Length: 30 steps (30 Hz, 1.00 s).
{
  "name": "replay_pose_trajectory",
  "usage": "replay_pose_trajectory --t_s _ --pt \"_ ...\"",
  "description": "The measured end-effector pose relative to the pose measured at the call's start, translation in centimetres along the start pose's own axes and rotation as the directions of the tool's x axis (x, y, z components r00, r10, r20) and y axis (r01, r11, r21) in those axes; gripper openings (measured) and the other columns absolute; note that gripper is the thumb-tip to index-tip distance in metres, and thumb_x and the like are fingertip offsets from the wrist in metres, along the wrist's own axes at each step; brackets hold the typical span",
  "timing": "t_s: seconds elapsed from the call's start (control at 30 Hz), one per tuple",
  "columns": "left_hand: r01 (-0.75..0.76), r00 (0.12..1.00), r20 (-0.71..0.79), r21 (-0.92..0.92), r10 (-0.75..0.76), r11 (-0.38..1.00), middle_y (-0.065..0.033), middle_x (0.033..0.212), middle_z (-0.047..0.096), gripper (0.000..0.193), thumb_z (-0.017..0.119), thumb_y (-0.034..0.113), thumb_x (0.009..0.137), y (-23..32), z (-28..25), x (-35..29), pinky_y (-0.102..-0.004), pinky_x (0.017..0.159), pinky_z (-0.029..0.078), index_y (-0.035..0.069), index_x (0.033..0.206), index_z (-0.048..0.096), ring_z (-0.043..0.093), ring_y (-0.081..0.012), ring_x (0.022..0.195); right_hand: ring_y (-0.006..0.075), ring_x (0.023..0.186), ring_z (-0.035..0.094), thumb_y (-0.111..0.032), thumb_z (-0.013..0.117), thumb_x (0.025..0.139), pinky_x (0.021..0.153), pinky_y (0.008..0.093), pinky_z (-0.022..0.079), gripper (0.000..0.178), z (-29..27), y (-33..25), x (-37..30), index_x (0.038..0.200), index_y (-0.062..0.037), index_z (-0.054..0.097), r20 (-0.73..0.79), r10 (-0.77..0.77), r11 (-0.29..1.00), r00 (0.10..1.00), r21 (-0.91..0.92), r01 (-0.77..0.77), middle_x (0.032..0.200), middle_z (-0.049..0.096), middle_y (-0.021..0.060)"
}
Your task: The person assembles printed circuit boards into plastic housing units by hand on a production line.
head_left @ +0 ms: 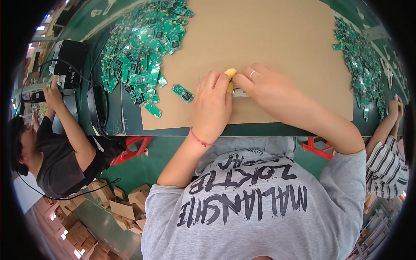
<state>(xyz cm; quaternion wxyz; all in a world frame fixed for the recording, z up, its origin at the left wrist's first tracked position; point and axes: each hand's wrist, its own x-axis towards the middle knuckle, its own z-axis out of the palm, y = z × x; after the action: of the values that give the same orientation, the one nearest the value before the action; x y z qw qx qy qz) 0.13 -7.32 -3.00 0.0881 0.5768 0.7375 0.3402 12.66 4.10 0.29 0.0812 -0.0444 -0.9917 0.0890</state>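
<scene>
My left hand (212,102) is over the cardboard sheet (260,34), its fingers bent and pressed together. Yellow finger covers (231,73) show at its fingertips. My right hand (271,86), with a ring on one finger, meets it from the right, fingers curled in. What the two hands pinch between them is mostly hidden. Part of a thin silvery strip (239,92) shows under the right fingers; I cannot tell what it belongs to. Just left of my left hand lies a single green circuit board (183,93) with a dark chip, apart from the others.
A large heap of green circuit boards (147,47) covers the sheet's left side; another heap (359,69) lies at the right. Beyond the left heap are a black box (71,65) and cables. Co-workers sit on both sides. Cardboard boxes (125,208) stand on the floor at left.
</scene>
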Motion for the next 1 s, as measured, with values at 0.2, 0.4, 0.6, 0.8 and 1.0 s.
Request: replay_pose_trajectory --t_s 0.2,0.4,0.6,0.8,1.0 --pt "0.033 0.999 -0.024 -0.038 -0.034 0.999 -0.0098 0.091 0.05 0.029 0.054 -0.003 0.072 0.3 -0.1 -0.1 -0.0369 0.068 0.044 0.002 0.1 0.053 0.052 -0.0278 0.083 0.0241 0.085 0.055 -0.006 0.058 0.069 0.07 0.0341 0.045 0.028 0.8 -0.1 0.2 0.095 -0.0034 0.049 -0.104 -0.023 1.0 0.994 0.002 0.023 0.09 0.056 0.009" --pt "0.07 0.997 -0.014 -0.187 -0.073 0.98 -0.012 0.088 0.051 0.026 0.049 -0.004 0.078 -0.1 -0.3 -0.2 -0.0324 0.062 0.044 0.0 0.103 0.053 0.054 -0.0264 0.073 0.0248 0.083 0.054 -0.007 0.057 0.071 0.074 0.036 0.044 0.023 2.0 0.5 -1.0 0.093 -0.0054 0.051 -0.244 0.112 0.95 0.963 0.312 -0.031 0.087 0.054 0.0074" --pt "0.213 0.973 0.031 -0.496 -0.228 0.842 -0.0136 0.089 0.054 0.03 0.045 -0.005 0.08 -0.3 -1.2 0.0 -0.0311 0.065 0.045 0.002 0.108 0.053 0.057 -0.0246 0.078 0.0209 0.083 0.055 -0.012 0.059 0.071 0.073 0.0334 0.041 0.019 2.1 -0.1 -0.2 0.09 -0.0078 0.054 -0.273 -0.006 0.998 0.962 0.059 0.023 0.083 0.055 0.0055" --pt "0.216 0.976 0.096 -0.277 -0.197 0.936 -0.0144 0.091 0.053 0.036 0.046 -0.005 0.078 0.1 -1.3 -0.6 -0.0351 0.069 0.044 0.001 0.114 0.047 0.054 -0.0294 0.08 0.0178 0.081 0.054 -0.013 0.059 0.07 0.07 0.0306 0.039 0.014 1.0 -1.2 1.0 0.081 -0.0054 0.056 -0.025 -0.056 0.985 0.998 -0.164 0.051 0.077 0.055 0.0048" --pt "0.172 0.983 0.104 -0.24 -0.151 0.955 -0.0149 0.092 0.053 0.039 0.05 -0.005 0.077 0.3 -1.6 -0.4 -0.0354 0.067 0.044 0.001 0.116 0.046 0.054 -0.0293 0.078 0.0197 0.081 0.054 -0.01 0.058 0.069 0.07 0.0315 0.04 0.014 1.7 -0.5 0.7 0.081 -0.0051 0.054 -0.081 -0.109 0.989 0.991 -0.11 0.1 0.078 0.054 0.0051"
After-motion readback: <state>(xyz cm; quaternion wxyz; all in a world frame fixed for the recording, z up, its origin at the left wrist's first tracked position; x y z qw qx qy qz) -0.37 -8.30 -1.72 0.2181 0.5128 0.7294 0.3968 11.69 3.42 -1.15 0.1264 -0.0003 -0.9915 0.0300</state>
